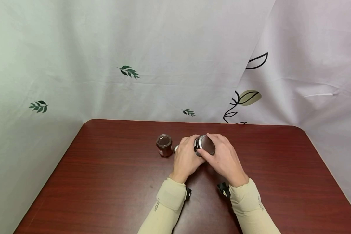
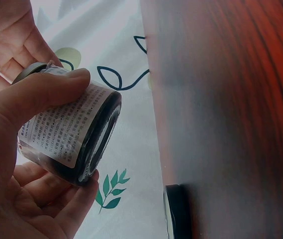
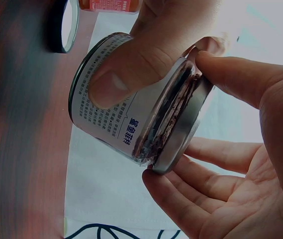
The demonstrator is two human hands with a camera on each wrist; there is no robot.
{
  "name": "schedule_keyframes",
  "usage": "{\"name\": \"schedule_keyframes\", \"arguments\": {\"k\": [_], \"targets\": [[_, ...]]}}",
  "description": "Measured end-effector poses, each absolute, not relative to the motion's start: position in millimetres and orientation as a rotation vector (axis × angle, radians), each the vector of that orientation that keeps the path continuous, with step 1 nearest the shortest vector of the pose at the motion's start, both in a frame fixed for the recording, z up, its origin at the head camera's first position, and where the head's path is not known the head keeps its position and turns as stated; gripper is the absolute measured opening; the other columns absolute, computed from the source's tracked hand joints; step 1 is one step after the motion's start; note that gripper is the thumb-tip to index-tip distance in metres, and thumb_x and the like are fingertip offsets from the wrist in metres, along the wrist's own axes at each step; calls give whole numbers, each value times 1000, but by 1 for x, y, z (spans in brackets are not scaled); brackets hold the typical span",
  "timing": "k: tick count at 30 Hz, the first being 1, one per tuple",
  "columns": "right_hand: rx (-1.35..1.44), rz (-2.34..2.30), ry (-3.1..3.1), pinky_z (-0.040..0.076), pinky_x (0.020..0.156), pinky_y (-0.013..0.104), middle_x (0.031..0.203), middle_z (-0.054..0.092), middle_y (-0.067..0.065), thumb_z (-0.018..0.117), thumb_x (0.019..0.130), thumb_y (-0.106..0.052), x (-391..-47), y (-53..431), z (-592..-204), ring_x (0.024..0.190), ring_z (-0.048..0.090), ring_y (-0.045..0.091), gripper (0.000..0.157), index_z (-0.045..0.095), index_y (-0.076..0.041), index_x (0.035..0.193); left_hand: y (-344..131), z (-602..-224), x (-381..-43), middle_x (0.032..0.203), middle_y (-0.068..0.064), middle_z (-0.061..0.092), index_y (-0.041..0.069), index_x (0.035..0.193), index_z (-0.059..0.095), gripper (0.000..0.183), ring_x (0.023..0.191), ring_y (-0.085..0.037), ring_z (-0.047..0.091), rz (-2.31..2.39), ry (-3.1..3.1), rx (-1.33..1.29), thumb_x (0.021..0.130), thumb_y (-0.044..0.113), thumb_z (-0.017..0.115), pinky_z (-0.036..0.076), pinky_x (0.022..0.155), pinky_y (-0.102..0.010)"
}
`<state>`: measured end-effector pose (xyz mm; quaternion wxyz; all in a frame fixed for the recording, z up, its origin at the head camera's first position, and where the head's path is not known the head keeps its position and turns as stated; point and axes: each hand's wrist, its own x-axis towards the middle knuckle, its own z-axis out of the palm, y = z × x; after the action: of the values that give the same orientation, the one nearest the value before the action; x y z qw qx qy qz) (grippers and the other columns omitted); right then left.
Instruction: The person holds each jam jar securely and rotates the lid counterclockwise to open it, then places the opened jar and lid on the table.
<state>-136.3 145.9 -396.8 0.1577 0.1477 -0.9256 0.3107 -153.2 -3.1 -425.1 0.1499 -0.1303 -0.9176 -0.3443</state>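
A glass jar (image 3: 131, 117) with dark contents and a white printed label is held tilted above the table, its metal lid (image 3: 183, 132) toward the right hand. My left hand (image 1: 186, 158) grips the jar's body, thumb across the label (image 2: 76, 117). On the lid's rim are the fingertips and thumb of my right hand (image 1: 224, 157), the palm standing off its flat top. Dark residue shows around the neck just under the lid.
A second jar (image 1: 164, 150), uncovered and dark inside, stands left of the hands. Beside it a loose lid (image 3: 69, 25) with a pale inner face lies on the table (image 1: 111, 182), partly hidden by the left hand in the head view. A patterned curtain (image 1: 163, 48) hangs behind.
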Motion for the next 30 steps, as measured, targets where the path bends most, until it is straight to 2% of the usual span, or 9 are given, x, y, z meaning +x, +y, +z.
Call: {"name": "schedule_keyframes", "arguments": {"k": [30], "targets": [[453, 882, -2657, 43, 102, 52, 131, 62, 20, 82, 84, -31, -135, 148, -395, 123, 56, 35, 63, 61, 5, 132, -3, -427, -154, 111, -2, 69, 13, 121, 67, 59, 110, -19, 62, -976, -2641, -379, 68, 26, 89, 53, 87, -39]]}}
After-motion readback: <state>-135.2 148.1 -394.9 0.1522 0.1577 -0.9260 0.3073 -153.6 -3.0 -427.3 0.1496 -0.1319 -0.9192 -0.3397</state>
